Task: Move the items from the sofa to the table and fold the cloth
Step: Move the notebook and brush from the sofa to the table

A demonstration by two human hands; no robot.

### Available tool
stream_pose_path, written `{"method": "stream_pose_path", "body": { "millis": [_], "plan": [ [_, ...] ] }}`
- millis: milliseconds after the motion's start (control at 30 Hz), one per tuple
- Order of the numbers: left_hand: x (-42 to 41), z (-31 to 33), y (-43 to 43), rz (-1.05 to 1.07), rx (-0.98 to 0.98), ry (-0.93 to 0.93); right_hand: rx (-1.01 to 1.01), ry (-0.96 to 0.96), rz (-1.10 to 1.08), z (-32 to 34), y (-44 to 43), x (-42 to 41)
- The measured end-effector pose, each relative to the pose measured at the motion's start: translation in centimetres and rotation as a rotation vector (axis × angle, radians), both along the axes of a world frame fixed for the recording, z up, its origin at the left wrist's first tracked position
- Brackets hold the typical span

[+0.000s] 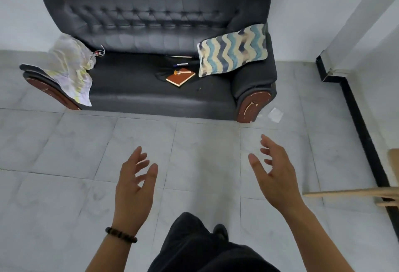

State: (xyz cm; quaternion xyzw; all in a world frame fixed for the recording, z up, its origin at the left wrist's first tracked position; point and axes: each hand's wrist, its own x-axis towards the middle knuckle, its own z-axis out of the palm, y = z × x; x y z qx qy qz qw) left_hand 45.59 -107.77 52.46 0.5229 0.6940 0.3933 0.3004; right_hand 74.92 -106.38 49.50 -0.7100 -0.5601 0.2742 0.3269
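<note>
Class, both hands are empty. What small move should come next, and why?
Probably step closer and reach toward the notebook on the sofa: the left hand and right hand hang open above the floor, well short of it.

Count: sofa (140,90) 1. On it: cloth (69,66) 1, patterned cushion (233,49) 1, brown notebook (180,77) 1, pen (182,64) 1. Floor: white paper scrap (275,115) 1. My hands 2: left hand (135,187), right hand (276,176). Beaded bracelet (121,235) 1, my left wrist.

On the sofa (129,86), the cloth (69,66) drapes over the left armrest; the notebook (180,77) lies right of the seat's middle, a pen (182,64) just behind it, a cushion (232,50) leaning on the right armrest
</note>
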Motion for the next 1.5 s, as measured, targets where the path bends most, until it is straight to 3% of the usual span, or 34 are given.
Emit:
{"method": "stream_pose_path", "body": {
  "millis": [333, 700, 900, 1067, 1300, 1500],
  "plan": [
    [-2.3, -6.1, 25.8, 0.065, -0.116, -0.103, -0.162, -0.064, 0.068, -3.2, 26.6, -3.3],
    [-2.5, -2.5, 60.9, -0.185, -0.064, -0.024, -0.123, -0.021, -0.07, -0.5, 53.3, -4.1],
    [-2.0, -6.0, 72.0, -0.156, -0.143, -0.008, -0.198, 0.037, -0.025, -4.6, 65.8, -4.6],
    [-3.1, -9.3, 78.5, -0.107, -0.223, 0.014, -0.263, -0.006, 0.171, -8.5, 76.8, -6.8],
    [-5.6, -18.8, 86.6, -0.063, -0.429, 0.046, -0.33, -0.075, 0.331, -16.5, 88.6, -11.9],
    [-7.4, -35.6, 92.1, 0.005, -0.543, 0.047, -0.36, -0.171, 0.42, -33.6, 95.2, -16.5]
  ]
}}
